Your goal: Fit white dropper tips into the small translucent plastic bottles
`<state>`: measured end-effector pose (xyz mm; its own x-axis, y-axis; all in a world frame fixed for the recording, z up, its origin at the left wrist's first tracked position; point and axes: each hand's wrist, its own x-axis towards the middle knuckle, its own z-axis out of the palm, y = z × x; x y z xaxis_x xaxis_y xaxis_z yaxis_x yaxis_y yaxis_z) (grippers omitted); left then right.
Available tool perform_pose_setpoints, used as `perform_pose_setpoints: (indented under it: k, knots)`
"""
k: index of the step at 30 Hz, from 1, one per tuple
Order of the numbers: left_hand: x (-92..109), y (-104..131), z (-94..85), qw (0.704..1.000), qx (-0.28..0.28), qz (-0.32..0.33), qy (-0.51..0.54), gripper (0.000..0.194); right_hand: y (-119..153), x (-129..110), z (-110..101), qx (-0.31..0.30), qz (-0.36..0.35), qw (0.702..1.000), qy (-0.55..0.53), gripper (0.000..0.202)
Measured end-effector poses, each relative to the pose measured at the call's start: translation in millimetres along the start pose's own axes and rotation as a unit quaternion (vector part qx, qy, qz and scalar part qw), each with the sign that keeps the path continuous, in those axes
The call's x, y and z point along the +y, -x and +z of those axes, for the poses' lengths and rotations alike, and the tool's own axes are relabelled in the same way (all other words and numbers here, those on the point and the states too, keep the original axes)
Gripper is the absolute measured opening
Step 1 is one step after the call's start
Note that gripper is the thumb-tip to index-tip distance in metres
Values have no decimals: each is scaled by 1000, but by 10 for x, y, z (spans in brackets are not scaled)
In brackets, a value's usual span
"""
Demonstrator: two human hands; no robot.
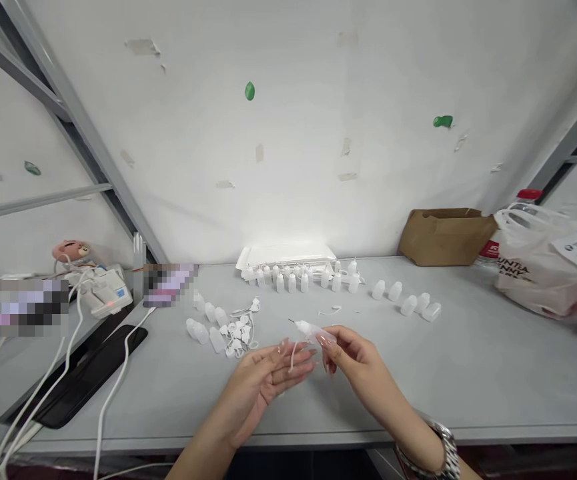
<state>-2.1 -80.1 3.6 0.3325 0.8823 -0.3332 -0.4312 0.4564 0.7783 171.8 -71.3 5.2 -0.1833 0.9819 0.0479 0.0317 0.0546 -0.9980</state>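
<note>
A small translucent needle-tip squeeze bottle (309, 329) lies tilted in my right hand (355, 353), pinched between thumb and fingers. Its thin needle points up and to the left, and a white cap strap (293, 357) dangles from its neck. Just left of it, my left hand (268, 373) is held palm up with the fingers stretched out; the strap hangs in front of them. To the left on the table lie a pile of white caps with straps (238, 333) and several loose bottles (217, 339). A single strap (329, 311) rests beyond my hands.
Rows of capped bottles (292, 283) stand at the back before a white tray (288, 256). More bottles (408, 305) are on the right. A cardboard box (445, 237) and plastic bag (533, 260) sit farther right. Cables (123, 360) and a black slab (93, 377) occupy the left.
</note>
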Motion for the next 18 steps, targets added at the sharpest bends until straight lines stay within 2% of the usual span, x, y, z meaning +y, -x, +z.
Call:
perform_pose_setpoints:
  k: [4,8,18]
  knots:
    - [-2,0,-23,1000,-3,-2,9,21,20,-32,-56,4,-9,1000,23,28]
    - [-1,-38,-60,999,21,2,45,17,60,-104,-103,-5,-33,996,83,23]
    - [36,7,-12,996,37,56,65,21,206,-133,-126,7,-139,955,262,21]
